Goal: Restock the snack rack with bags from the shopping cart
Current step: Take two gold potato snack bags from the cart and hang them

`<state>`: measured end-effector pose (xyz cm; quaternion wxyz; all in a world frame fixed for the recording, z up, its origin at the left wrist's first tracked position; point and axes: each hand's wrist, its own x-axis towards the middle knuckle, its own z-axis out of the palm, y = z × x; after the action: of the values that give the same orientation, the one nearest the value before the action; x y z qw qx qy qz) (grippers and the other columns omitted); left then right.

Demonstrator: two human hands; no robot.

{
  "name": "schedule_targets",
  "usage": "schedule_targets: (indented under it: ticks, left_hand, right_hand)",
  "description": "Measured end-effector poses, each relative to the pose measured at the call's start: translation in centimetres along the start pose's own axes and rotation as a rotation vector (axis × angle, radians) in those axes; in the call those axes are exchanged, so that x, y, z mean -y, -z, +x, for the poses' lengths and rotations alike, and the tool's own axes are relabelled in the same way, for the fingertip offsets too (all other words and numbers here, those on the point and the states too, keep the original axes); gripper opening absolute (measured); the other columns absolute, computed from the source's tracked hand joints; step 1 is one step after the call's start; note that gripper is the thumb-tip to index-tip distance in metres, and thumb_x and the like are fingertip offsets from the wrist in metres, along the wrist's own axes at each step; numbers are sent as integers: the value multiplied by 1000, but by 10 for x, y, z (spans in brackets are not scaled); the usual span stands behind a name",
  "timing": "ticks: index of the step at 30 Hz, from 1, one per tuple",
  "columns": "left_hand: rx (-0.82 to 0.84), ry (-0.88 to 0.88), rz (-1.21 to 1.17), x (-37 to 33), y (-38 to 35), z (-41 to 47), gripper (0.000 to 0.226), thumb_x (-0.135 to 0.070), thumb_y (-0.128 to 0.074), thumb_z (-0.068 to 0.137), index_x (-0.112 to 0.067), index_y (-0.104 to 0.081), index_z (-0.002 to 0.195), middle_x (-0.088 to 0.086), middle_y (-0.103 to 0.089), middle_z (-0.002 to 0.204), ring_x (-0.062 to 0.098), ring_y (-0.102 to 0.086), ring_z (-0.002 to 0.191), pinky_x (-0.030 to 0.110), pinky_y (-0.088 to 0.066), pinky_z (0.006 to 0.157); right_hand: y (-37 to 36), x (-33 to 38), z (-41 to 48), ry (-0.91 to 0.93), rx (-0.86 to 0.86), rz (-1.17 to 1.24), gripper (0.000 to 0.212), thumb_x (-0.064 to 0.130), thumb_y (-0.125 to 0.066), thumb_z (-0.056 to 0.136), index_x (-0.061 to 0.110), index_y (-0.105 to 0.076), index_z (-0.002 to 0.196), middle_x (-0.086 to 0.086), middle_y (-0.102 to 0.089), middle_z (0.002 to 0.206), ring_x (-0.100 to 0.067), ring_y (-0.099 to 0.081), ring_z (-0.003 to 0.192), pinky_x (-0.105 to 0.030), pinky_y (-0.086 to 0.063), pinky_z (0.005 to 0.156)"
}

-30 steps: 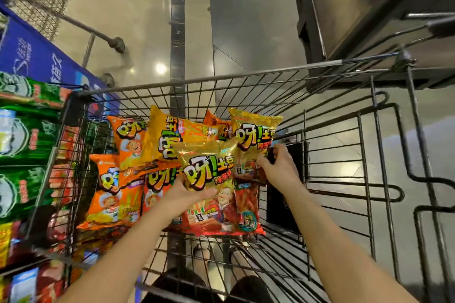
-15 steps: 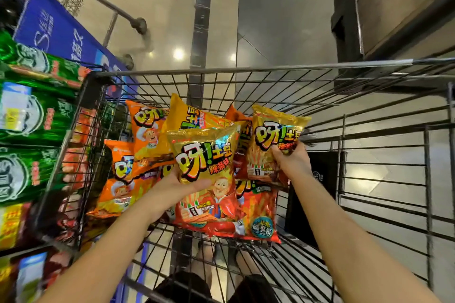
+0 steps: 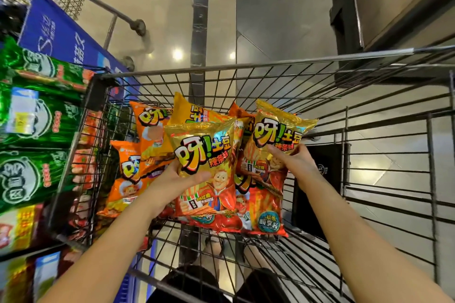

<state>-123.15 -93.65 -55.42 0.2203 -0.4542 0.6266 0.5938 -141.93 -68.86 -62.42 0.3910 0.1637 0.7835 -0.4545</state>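
1. Compared with a second ago, both bags sit a little higher above the pile in the shopping cart (image 3: 246,66); the right hand (image 3: 298,162), then at its bag's right edge, now has its thumb laid across the front.
2. The left hand (image 3: 172,184) grips a gold bag (image 3: 206,155) by its lower left part; the thumb presses flat on the printed front and the other fingers curl out of sight behind, so the bag stands upright above the hand.
3. The right hand grips a second gold bag (image 3: 278,130) from the right, at its lower half; the thumb crosses the front under the big lettering and the fingers are hidden behind; most of the bag rises above and to the left of the hand.
4. The two held bags stand side by side over the middle of the cart, the first nearer the camera and overlapping the second's left edge.
5. Under them, orange bags (image 3: 147,130) are heaped against the cart's left side; a red bag (image 3: 266,209) lies flat on the wire floor below the right hand.
6. The snack rack (image 3: 37,118), filled with green packets, runs just beside the cart's left edge; a blue sign (image 3: 56,37) slants beyond the far left corner.
7. A dark cabinet (image 3: 394,7) stands past the cart's far right corner.
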Motion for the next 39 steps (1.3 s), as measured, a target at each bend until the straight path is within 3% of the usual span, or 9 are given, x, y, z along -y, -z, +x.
schedule_targets:
  ticks: [3,7,11,13,17,22,26,32,39]
  left_hand:
    - [15,-3,-11,-8,1,-12,145,-87,-85,31,-35,-32,156,-4,-44,159,24,-44,143,49,-33,120]
    - [-30,-21,-33,-23,3,-33,119,-60,-84,73,-22,-18,163,2,-30,167,27,-32,151,45,-30,118]
    - [-58,-96,8,-43,15,-68,139,-77,-81,54,-20,-19,163,7,-32,166,29,-37,148,42,-34,115]
    - [-79,-129,10,-52,22,-87,144,-83,-78,46,-18,-22,162,8,-39,162,27,-44,140,39,-37,110]
    - [-127,-156,1,-57,38,-115,106,-58,-76,82,-21,-19,163,10,-36,164,32,-40,146,44,-35,114]
    - [-117,-193,-45,-64,57,-144,105,-61,-69,86,-23,-11,165,12,-28,168,34,-36,149,45,-33,117]
    - [-103,-255,-87,-66,70,-161,116,-69,-71,77,-26,-9,165,10,-25,169,32,-34,151,47,-29,120]
    - [-118,-325,-58,-60,78,-181,176,-103,-65,18,-25,-9,165,6,-27,168,27,-32,152,44,-27,121]
    - [-239,-356,-208,-32,67,-216,117,-78,-79,64,-26,-31,157,-3,-51,141,19,-51,129,34,-37,105]
  right_hand:
    - [12,0,-21,36,48,69,87,55,-91,64,27,-51,136,8,-66,121,-13,-66,106,-35,-53,93]
    - [31,9,-56,95,143,112,75,58,-91,62,35,-59,126,6,-74,119,-18,-71,108,-48,-54,101]
    - [47,35,-103,203,193,114,63,46,-87,72,29,-60,126,3,-76,116,-15,-74,103,-40,-58,94]
    - [52,47,-125,230,195,128,62,43,-87,72,24,-60,125,0,-77,113,-19,-75,101,-44,-58,95]
    - [58,69,-170,286,198,104,58,45,-86,74,25,-61,122,1,-78,106,-22,-76,98,-52,-57,96]
    - [53,82,-212,306,215,85,70,58,-91,64,29,-61,120,3,-79,102,-21,-77,95,-50,-59,93]
    - [44,92,-235,314,240,99,44,42,-84,78,32,-59,113,5,-76,98,-16,-75,88,-32,-57,75]
    - [40,104,-247,289,323,187,63,36,-85,73,21,-56,127,-10,-78,108,-33,-77,96,-50,-60,88]
    - [34,115,-249,356,446,113,50,25,-82,83,17,-57,125,-11,-78,107,-33,-77,94,-42,-62,77]
